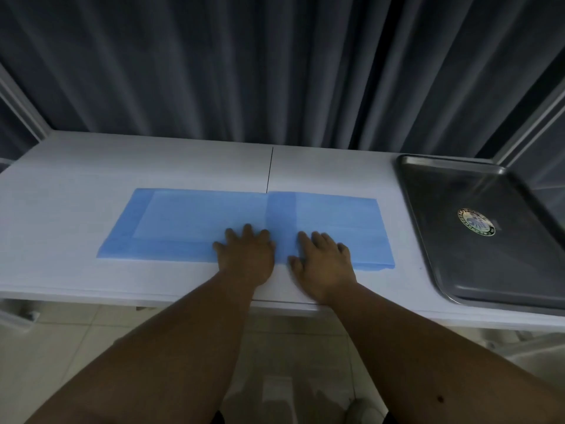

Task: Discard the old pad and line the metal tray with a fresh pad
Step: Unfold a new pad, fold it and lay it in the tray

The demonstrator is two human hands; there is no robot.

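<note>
- The blue pad (244,223) lies spread on the white table (76,169), its long side running left to right, with a darker folded band (281,209) crossing it near the middle.
- The left hand (247,254) rests flat on the pad's near edge just left of that band, fingers straight and spread, grasping nothing.
- The right hand (324,261) presses flat just right of the band, fingers likewise extended, with nothing held.
- The metal tray (477,270) sits at the table's right end, well apart from the hands, and shows bare metal with a round sticker (476,221) on its floor; no old pad is in view.
- The step in hand appears to be flattening or folding the fresh pad so it fits the tray.
- To do it well, the person would likely sweep both palms outward from the band, keeping pressure even so the thin sheet does not bunch.
- The pad looks longer than the tray is wide, so a fold along the band seems sensible before lifting.
- Lifting by two corners should keep it from sagging or creasing on the way over.
</note>
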